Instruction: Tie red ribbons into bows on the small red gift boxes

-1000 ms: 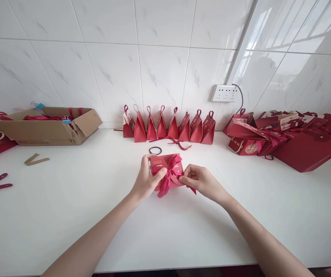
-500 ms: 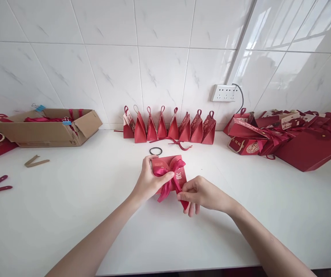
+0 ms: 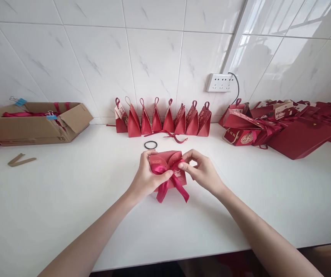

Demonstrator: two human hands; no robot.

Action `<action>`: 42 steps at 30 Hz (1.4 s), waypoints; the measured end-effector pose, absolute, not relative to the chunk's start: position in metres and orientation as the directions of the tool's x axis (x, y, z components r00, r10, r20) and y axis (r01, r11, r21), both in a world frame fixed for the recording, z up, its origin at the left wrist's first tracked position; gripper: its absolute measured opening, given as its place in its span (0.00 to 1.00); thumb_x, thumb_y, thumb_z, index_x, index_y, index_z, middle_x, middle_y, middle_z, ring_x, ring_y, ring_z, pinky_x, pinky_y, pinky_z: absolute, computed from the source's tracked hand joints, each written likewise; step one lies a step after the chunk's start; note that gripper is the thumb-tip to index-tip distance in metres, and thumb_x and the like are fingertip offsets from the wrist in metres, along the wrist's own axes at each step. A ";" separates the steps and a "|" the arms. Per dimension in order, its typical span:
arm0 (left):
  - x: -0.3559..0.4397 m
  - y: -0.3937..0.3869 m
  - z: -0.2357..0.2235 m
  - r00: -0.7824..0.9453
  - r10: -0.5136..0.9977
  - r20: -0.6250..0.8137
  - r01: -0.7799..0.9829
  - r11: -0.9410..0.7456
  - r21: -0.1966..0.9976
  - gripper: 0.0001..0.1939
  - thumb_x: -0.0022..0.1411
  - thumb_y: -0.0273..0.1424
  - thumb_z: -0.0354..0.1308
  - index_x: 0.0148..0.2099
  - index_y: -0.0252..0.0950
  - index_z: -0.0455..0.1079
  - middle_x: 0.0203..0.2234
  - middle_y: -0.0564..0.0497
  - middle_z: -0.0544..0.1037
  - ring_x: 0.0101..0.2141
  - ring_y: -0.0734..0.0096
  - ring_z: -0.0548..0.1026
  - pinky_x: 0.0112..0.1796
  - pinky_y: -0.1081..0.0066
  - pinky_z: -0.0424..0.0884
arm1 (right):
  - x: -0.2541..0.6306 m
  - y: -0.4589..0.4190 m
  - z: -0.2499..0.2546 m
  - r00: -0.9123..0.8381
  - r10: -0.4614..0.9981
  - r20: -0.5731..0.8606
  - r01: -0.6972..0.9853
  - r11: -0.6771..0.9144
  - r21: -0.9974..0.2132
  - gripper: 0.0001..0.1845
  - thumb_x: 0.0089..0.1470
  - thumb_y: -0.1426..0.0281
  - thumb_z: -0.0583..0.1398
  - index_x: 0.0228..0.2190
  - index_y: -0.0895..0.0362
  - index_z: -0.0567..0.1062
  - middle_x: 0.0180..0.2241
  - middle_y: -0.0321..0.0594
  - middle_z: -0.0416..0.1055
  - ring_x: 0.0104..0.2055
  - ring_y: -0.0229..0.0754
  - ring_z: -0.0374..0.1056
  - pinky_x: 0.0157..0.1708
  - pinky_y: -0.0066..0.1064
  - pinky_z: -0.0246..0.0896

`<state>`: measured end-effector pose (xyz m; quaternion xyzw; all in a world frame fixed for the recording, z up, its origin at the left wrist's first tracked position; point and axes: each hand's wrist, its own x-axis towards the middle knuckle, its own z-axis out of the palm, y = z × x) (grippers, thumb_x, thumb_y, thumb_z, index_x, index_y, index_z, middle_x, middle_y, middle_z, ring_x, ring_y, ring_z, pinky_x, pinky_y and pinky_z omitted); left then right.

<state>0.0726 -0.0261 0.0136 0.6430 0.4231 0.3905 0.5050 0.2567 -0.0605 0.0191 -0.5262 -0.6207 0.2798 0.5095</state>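
Note:
A small red gift box point(image 3: 169, 157) with gold print rests on the white table, tied at its front with a dark pink ribbon bow point(image 3: 163, 191). My left hand point(image 3: 146, 175) grips the box's left side, its thumb pressed on the bow's knot. On the right, my right hand point(image 3: 200, 169) pinches the bow's right loop between thumb and fingers, close to the box's upper right corner. Both ribbon tails hang down in front of the box. Just behind the box lies a black ring-shaped band point(image 3: 150, 145).
Several red triangular boxes point(image 3: 134, 125) with loops stand along the tiled wall. A cardboard carton point(image 3: 32, 129) with red ribbon inside sits left, near a folded tan strip point(image 3: 21, 160). Red boxes point(image 3: 301, 138) are heaped right. A power strip point(image 3: 219, 83) is on the wall.
My right hand has moved up from the right ribbon tail, letting it go, and now holds the right loop. My left hand keeps its grip. The view has shifted slightly.

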 end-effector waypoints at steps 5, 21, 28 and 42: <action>0.073 -0.020 0.004 0.293 0.939 0.180 0.125 -0.224 0.967 0.30 0.50 0.42 0.62 0.51 0.40 0.52 0.42 0.47 0.70 0.42 0.63 0.73 0.41 0.63 0.71 | 0.256 -0.058 0.012 -0.044 0.991 0.128 0.099 0.132 -0.986 0.22 0.47 0.52 0.62 0.21 0.57 0.66 0.22 0.33 0.63 0.22 0.32 0.60 0.18 0.24 0.60; 0.071 -0.022 0.000 0.113 0.860 0.497 0.344 -0.504 0.792 0.12 0.60 0.38 0.53 0.28 0.38 0.59 0.27 0.53 0.62 0.31 0.72 0.65 0.35 0.70 0.66 | 0.254 -0.055 0.008 -0.087 0.994 0.065 -0.035 0.062 -0.997 0.22 0.45 0.53 0.65 0.22 0.58 0.66 0.22 0.33 0.68 0.22 0.33 0.64 0.17 0.24 0.65; 0.070 -0.022 0.002 0.113 0.868 0.484 0.291 -0.494 0.819 0.14 0.60 0.36 0.51 0.25 0.38 0.53 0.23 0.55 0.58 0.27 0.73 0.60 0.28 0.73 0.59 | 0.256 -0.054 0.006 -0.114 0.992 0.053 -0.058 0.046 -0.997 0.21 0.46 0.54 0.65 0.22 0.58 0.65 0.21 0.32 0.66 0.22 0.31 0.63 0.16 0.23 0.65; 0.066 -0.023 0.004 0.136 0.858 0.495 0.285 -0.512 0.810 0.12 0.60 0.32 0.46 0.25 0.38 0.51 0.21 0.55 0.57 0.24 0.73 0.57 0.25 0.72 0.55 | 0.258 -0.054 0.006 -0.194 0.981 0.007 -0.105 -0.014 -0.994 0.21 0.43 0.56 0.67 0.21 0.58 0.65 0.22 0.33 0.67 0.22 0.33 0.64 0.16 0.24 0.65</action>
